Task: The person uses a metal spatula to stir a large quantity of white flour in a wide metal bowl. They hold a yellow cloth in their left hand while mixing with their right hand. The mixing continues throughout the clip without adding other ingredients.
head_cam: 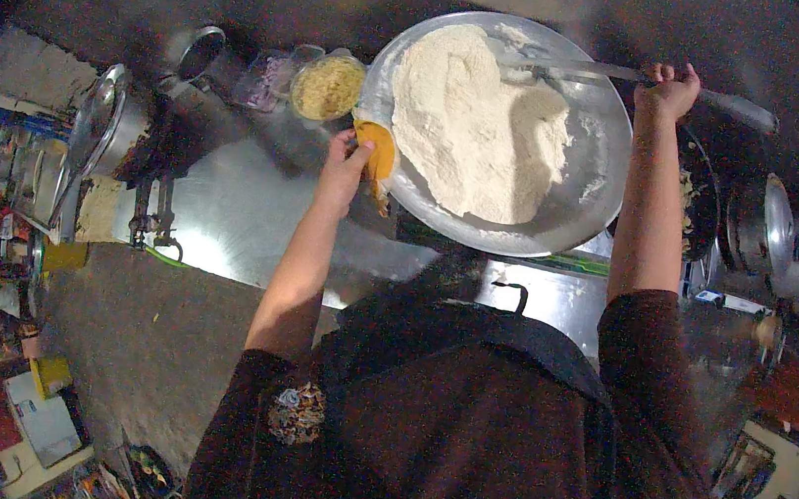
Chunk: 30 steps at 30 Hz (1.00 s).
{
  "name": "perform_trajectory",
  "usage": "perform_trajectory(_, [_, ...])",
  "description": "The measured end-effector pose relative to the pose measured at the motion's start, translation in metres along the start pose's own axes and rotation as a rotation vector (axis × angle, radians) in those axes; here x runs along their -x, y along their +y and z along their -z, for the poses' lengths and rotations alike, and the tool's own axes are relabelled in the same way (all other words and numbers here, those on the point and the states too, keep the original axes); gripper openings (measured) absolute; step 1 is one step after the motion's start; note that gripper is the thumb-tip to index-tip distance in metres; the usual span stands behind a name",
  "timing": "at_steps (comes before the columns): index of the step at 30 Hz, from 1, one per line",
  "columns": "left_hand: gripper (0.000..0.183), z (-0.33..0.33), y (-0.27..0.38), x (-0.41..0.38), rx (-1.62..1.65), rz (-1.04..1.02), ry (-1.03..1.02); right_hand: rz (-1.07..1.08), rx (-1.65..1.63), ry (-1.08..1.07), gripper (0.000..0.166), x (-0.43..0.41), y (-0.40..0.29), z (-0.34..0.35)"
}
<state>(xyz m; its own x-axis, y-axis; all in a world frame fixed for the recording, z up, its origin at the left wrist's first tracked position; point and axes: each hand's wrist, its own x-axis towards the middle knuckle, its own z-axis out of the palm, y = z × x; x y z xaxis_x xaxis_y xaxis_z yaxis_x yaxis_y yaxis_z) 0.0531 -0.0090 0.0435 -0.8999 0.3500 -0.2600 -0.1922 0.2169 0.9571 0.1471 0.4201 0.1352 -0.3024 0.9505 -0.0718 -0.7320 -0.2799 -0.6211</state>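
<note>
Before me a wide metal bowl [605, 207] holds a large heap of pale, flour-like powder [451, 136]. The powder lies mostly on the bowl's left and middle, and bare metal shows at the right. My left hand [346, 168] pinches a folded yellow cloth [376, 146] against the bowl's left rim. At the upper right, my right hand [667, 94] grips the handle of a long metal stirring tool [579, 67]. That tool reaches over the right rim, and its far end meets the powder, where its shape is hard to make out.
Left of the bowl stand a tub of yellowish chopped food [328, 87] and a container of purple pieces [269, 84]. Farther left are a metal pot [119, 129] and gas valves [160, 220]. A dark pan [709, 198] and a metal lid [777, 221] stand right of my forearm.
</note>
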Motion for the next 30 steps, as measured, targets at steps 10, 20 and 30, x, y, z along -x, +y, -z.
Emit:
perform_trajectory(10, [0.045,-0.001,-0.023,-0.016,0.119,0.022,-0.025,-0.124,0.187,-0.357,0.015,0.089,-0.051,-0.032])
perform_trajectory(20, [0.044,0.002,-0.023,-0.009,0.121,0.014,0.012,0.195,0.42,-0.998,0.026,0.179,-0.114,0.026])
perform_trajectory(30, [0.039,0.0,-0.018,-0.012,0.09,-0.009,0.03,0.622,0.711,-1.151,0.021,0.251,-0.01,0.04])
